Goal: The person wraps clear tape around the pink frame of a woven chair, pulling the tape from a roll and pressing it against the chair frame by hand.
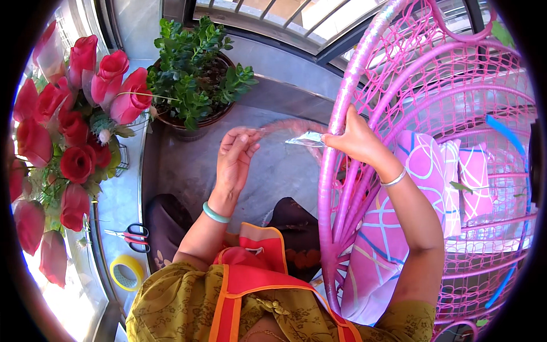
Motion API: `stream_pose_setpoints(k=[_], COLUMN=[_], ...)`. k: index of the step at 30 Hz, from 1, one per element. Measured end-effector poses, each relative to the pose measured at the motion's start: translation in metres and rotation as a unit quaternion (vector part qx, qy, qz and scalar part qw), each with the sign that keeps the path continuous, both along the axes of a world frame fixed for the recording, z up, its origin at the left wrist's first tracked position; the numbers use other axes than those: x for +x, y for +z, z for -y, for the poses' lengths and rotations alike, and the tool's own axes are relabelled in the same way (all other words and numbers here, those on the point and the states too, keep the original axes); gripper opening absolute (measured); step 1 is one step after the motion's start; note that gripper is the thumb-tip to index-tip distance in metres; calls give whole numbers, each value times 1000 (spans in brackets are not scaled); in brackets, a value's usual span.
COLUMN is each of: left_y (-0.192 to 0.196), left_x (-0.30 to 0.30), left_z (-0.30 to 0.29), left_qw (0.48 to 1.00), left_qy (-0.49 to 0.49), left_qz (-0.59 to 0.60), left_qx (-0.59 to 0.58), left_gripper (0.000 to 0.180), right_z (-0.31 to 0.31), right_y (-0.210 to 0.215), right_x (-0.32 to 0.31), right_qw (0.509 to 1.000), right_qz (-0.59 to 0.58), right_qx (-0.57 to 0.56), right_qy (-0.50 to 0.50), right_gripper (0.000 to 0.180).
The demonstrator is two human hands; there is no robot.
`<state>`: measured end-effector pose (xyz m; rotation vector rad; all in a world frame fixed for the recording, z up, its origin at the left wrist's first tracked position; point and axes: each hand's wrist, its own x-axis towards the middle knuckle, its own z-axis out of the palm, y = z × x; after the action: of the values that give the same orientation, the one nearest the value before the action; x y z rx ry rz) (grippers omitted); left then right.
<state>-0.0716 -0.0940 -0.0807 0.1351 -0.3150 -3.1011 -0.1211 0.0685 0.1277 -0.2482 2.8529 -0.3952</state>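
Note:
My right hand point(359, 137) is closed round a pink tube point(326, 211) of a hanging basket chair. Its thumb presses a shiny silvery strip of film point(306, 139) against the tube. Above this hand the tube has a glossy, iridescent wrapping point(348, 80); lower down it is plain pink. To the left, my left hand point(236, 154) is raised with its fingers pinched together. Something thin and clear seems to lie at the fingertips, too faint to make out. Behind the strip, a translucent pink curved band point(290, 125) spans the gap between the hands.
The chair's pink netting point(484, 102) fills the right, with a pink patterned cushion point(382, 245) inside. A potted plant point(194, 85) stands at the back left. Red artificial roses point(77, 162), scissors point(134, 236) and a yellow tape roll point(126, 272) are on the left ledge point(128, 188).

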Motion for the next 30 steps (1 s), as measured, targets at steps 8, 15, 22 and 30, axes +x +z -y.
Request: stream_pose_setpoints(k=[8, 15, 22, 30], left_y=[3, 37, 50, 56], left_x=[-10, 22, 45, 41], left_z=[7, 20, 16, 28], left_qw=[995, 779, 599, 669], left_qy=[23, 260, 351, 342], left_qz=[-39, -186, -406, -338], left_qx=[-85, -540, -594, -567], left_gripper=[8, 15, 17, 18], right_z=[-3, -8, -3, 2], right_y=[0, -1, 0, 2], right_x=[-20, -29, -25, -10], right_qw=[1000, 1000, 999, 1000], right_qz=[4, -5, 30, 14], right_qx=[-6, -8, -17, -21], right_qy=[15, 11, 6, 17], right_gripper=[58, 55, 56, 58])
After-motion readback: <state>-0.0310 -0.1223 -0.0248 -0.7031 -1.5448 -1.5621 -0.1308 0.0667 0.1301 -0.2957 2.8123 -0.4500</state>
